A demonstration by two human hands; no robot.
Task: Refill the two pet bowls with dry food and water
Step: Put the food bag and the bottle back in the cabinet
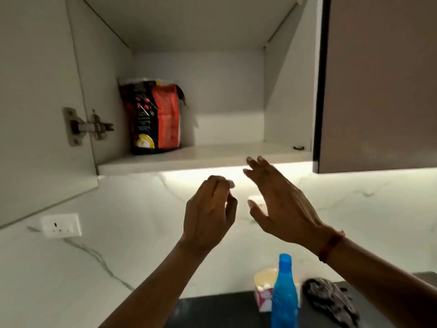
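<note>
A black and orange bag of dry food (pixel 155 116) stands upright at the left of the open wall cupboard's shelf (pixel 212 157). Both my hands are raised below the shelf's front edge, apart from the bag. My left hand (pixel 210 214) has loosely curled fingers and holds nothing. My right hand (pixel 279 202) is spread with straight fingers, its tips level with the shelf edge. A blue water bottle (pixel 285 294) with a blue cap stands on the dark counter below. No pet bowls are in view.
The cupboard door (pixel 35 102) hangs open at the left with its hinge (pixel 87 126) showing. A closed brown door (pixel 378 91) is at the right. A wall socket (pixel 61 225), a white carton (pixel 264 290) and a dark crumpled cloth (pixel 331 299) are nearby.
</note>
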